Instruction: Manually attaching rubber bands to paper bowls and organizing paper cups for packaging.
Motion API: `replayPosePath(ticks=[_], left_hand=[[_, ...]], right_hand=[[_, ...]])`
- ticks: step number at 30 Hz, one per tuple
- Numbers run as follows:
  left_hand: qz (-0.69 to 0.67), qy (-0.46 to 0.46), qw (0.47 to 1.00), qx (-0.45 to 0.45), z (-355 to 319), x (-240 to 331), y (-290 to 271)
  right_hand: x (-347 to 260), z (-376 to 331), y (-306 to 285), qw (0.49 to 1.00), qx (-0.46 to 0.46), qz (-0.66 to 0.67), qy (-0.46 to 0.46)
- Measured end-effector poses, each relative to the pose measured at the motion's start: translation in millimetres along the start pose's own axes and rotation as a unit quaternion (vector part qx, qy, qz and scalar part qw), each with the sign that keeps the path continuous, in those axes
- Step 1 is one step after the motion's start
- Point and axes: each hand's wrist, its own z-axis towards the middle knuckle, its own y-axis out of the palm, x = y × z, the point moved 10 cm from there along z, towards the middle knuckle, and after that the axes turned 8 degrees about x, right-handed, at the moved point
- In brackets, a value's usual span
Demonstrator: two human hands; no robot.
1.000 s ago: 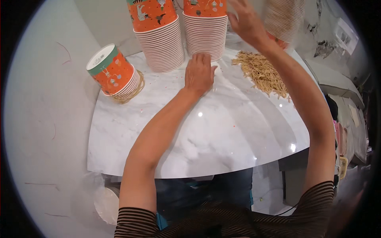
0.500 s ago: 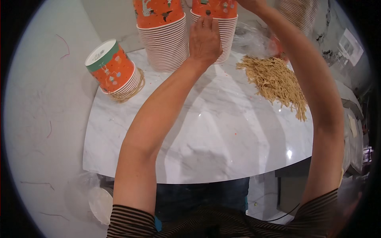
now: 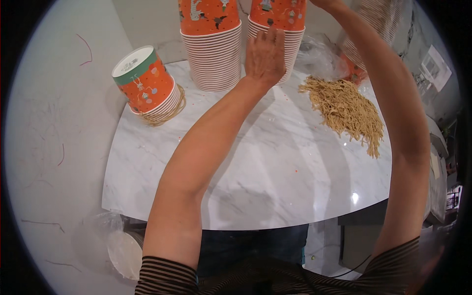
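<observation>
Two tall stacks of orange printed paper tubs stand rim-down at the back of the table: a left stack (image 3: 211,59) and a right stack (image 3: 291,49). My left hand (image 3: 266,58) presses against the near side of the right stack, just below the top tub's rim. Its fingers are bent and close together on the white rims; the thumb is hidden. Only the base of my right hand (image 3: 325,4) shows at the top edge, near the top of that stack, with its fingers out of view. Both stacks' tops are cut off.
A short, upside-down tub stack (image 3: 143,81) stands at the left, tan rubber bands (image 3: 178,105) around its base. A heap of tan, string-like bands (image 3: 346,108) lies at the right. Behind it are clear plastic (image 3: 319,56) and a wrapped stack (image 3: 378,24). The marble table (image 3: 246,196) curves in front.
The view has shifted slightly, so the table's things appear farther right and a little lower. My left hand stays against the right stack, its fingers looking more bent.
</observation>
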Motion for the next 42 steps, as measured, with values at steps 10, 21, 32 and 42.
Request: replayPosePath(ticks=[10,21,32,42], left_hand=[[0.037,-0.004,0.999,-0.022,-5,-6,4],[-0.190,-0.068,0.971,0.131,17,25,-85],[-0.227,0.113,0.955,-0.155,-42,92,-162],[-0.202,0.141,0.899,-0.362,-74,65,-183]], right_hand=[[24,31,-42,0.990,0.125,0.017,0.061],[118,-100,-134,0.819,0.148,0.499,0.243],[24,-388,-16,0.705,-0.194,0.441,0.520],[-58,-306,-97,0.930,-0.028,0.358,0.076]])
